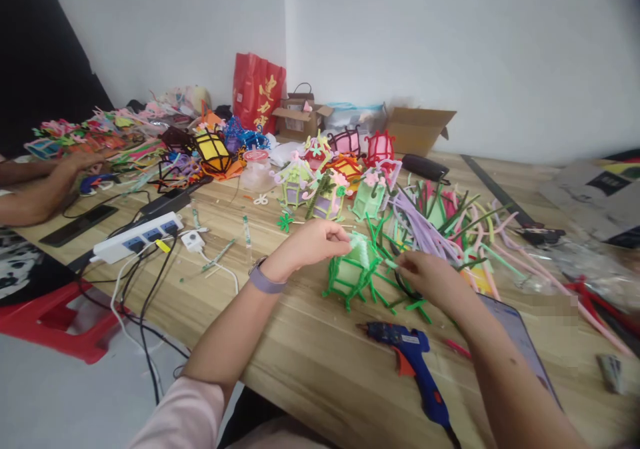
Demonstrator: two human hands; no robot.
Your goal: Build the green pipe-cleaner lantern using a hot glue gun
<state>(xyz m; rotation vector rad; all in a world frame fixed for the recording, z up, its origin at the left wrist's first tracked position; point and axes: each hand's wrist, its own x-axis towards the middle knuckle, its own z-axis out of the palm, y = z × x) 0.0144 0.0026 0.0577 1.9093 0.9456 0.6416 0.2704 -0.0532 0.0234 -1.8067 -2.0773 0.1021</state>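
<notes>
Wooden worktop [310, 362]: mid-table, the green lantern [350, 272] looks light, soft and crushable; left hand [313, 243] pinches its fuzzy top, right hand [430, 277] pinches a green stem; grip the frame.

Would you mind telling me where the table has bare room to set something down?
Bare wood lies between the power strip and the left hand, and along the near edge left of the glue gun. Around the green lantern and pipe cleaners it is crowded.
</notes>
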